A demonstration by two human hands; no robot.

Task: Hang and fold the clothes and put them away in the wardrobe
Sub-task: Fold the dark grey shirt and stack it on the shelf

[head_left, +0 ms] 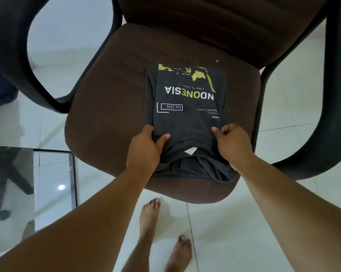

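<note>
The left hand (144, 148) grips the near left edge of the folded T-shirt (187, 114), thumb on top and fingers curled under, while the right hand (231, 144) pinches the near right edge with its fingers curled in. The shirt is dark grey, folded into a narrow rectangle whose long axis runs straight away from the person, collar and label nearest, its white and yellow print reading upside down. It lies on the brown seat of an office chair (110, 99) over white floor tiles (234, 222).
</note>
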